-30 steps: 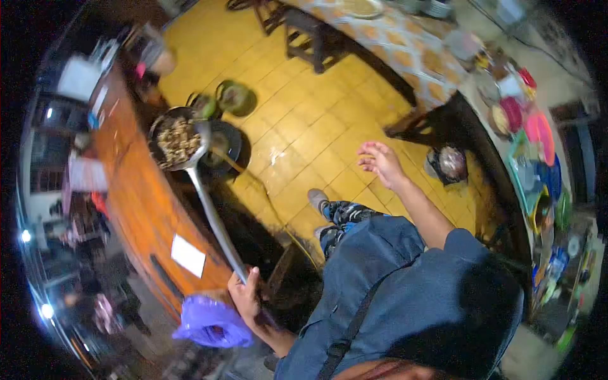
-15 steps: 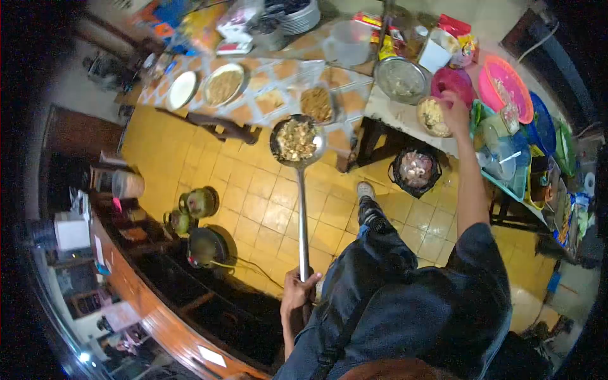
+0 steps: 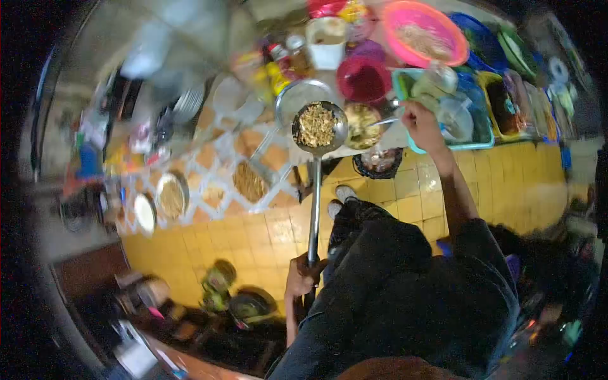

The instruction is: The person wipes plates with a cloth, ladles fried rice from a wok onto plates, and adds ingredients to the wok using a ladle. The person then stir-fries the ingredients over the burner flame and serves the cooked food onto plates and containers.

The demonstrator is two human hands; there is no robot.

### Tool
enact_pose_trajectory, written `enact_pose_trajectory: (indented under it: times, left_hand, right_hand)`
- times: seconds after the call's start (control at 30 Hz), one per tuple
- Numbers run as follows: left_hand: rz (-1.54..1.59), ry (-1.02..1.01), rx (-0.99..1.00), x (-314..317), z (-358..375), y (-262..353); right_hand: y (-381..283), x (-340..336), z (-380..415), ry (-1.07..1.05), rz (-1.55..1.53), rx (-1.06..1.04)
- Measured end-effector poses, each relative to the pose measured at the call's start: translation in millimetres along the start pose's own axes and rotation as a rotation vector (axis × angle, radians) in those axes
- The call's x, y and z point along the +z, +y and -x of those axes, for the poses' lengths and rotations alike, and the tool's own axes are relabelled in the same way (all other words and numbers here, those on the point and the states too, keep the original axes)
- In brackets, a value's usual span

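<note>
A long-handled metal ladle [image 3: 316, 206] stands out in front of me, my left hand [image 3: 304, 276] wrapped round its dark grip. Chopped brownish food [image 3: 316, 125] fills its bowl, which is over a round metal strainer or lid [image 3: 292, 98]. My right hand [image 3: 420, 125] is closed on the handle of a small spoon [image 3: 386, 120], whose far end reaches into a bowl of pale yellowish food [image 3: 363, 128]. Right behind that bowl is a dark pink bowl [image 3: 363, 79].
A teal basket [image 3: 481, 136] with containers and a pink basin [image 3: 387, 25] are at the right. On the tiled table [image 3: 215, 142] are brown food [image 3: 251, 182] and two plates [image 3: 145, 213]. A black-lined container [image 3: 378, 166] stands on the floor.
The view has turned, and I stand closer to the right-hand table. The ladle has moved from the tiled table's edge to beside the yellowish food. A spoon now shows in my right hand.
</note>
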State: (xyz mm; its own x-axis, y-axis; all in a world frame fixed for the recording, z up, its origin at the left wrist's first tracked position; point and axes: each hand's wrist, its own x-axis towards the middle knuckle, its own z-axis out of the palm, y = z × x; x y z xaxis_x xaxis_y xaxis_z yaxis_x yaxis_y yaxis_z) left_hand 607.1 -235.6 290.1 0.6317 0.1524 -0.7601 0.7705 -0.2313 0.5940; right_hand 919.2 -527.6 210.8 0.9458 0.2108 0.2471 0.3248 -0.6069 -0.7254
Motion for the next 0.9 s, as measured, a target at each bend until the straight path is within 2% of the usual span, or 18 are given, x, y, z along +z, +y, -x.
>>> enact_pose_trajectory:
  times: [0.07, 0.1, 0.13, 0.17, 0.23, 0.27, 0.3, 0.37, 0.4, 0.53, 0.57, 0.63, 0.67, 0.73, 0.77, 0.83, 0.9]
  left_hand:
    - [0.078, -0.092, 0.095, 0.6, -21.4, 5.6]
    - [0.11, -0.159, 0.137, 1.3, -38.4, 19.6]
    - [-0.084, -0.19, 0.137, 5.0, -46.9, 52.4]
    - [-0.082, -0.237, 0.194, 4.8, -52.2, 61.9]
    - [-0.13, -0.288, 0.329, 26.7, -60.2, 106.3]
    - [-0.243, -0.326, 0.31, 37.7, -70.0, 124.1]
    - [-0.075, -0.293, 0.274, 60.5, -80.2, 133.2]
    - [-0.093, -0.391, 0.332, 98.1, -94.6, 173.3]
    - [-0.089, -0.452, 0.427, 107.8, -84.0, 179.4]
    - [-0.032, -0.541, 0.392, 217.4, -113.9, 233.5]
    - [0.013, -0.523, 0.362, 246.9, -119.7, 246.4]
    - [-0.001, -0.597, 0.44, 291.3, -116.1, 274.3]
    - [0.011, -0.596, 0.442, 316.6, -115.3, 291.5]
    - [0.025, -0.589, 0.434, 358.2, -110.7, 315.0]
    - [0.062, -0.595, 0.358, 374.8, -109.7, 323.1]
    - [0.032, -0.578, 0.384, 404.0, -112.2, 336.6]
    - [0.013, -0.541, 0.407, 428.0, -113.1, 340.0]
  right_hand:
    - [-1.0, -44.4, 31.8, -0.179, -0.02, 0.018]
    - [14.0, -61.2, 48.7, -0.141, 0.046, -0.05]
    - [10.6, -87.7, 59.9, -0.126, -0.019, 0.134]
    - [-2.7, -109.7, 75.2, -0.11, -0.095, 0.312]
    - [17.3, -151.8, 99.8, 0.027, -0.005, 0.397]
    - [31.3, -170.4, 111.2, 0.09, 0.062, 0.447]
    - [47.1, -189.4, 121.0, 0.125, 0.07, 0.461]
    - [81.6, -228.3, 134.2, 0.258, 0.011, 0.502]
    - [74.8, -250.1, 153.9, 0.268, 0.101, 0.486]
    - [152.5, -353.4, 163.8, 0.348, 0.171, 0.54]
    - [180.9, -378.9, 160.0, 0.337, 0.177, 0.53]
    - [222.0, -418.1, 158.1, 0.486, 0.132, 0.469]
    - [246.6, -442.6, 150.2, 0.526, 0.192, 0.345]
    - [286.1, -494.8, 119.7, 0.459, 0.257, 0.382]
    - [308.1, -516.2, 102.0, 0.403, 0.314, 0.431]
    - [364.5, -555.6, 56.0, 0.524, 0.106, 0.288]
    - [372.3, -594.9, 20.3, 0.269, 0.479, 0.203]
